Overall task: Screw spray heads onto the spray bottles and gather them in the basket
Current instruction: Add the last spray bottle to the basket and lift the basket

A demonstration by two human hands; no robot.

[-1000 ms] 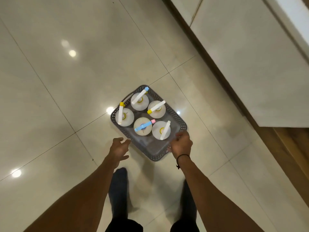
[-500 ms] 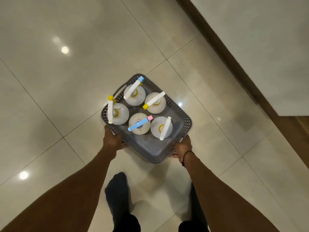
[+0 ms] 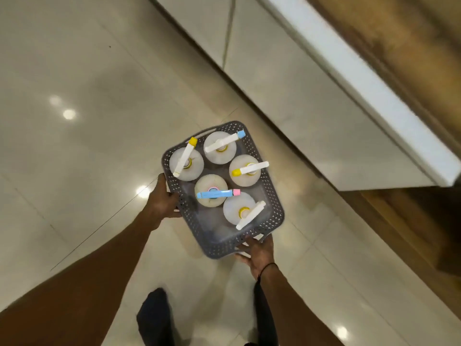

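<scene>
Since five upright spray bottles [image 3: 215, 191] load it, the perforated grey basket [image 3: 273, 196] should flex; left hand [image 3: 163, 198] and right hand [image 3: 259, 250] grip opposite rims.

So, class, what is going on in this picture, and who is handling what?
A person is carrying a grey basket above a tiled floor. The left hand grips one side and the right hand holds the near corner. Five spray bottles stand upright inside, each already fitted with a spray head. A white counter runs along the person's right.
</scene>
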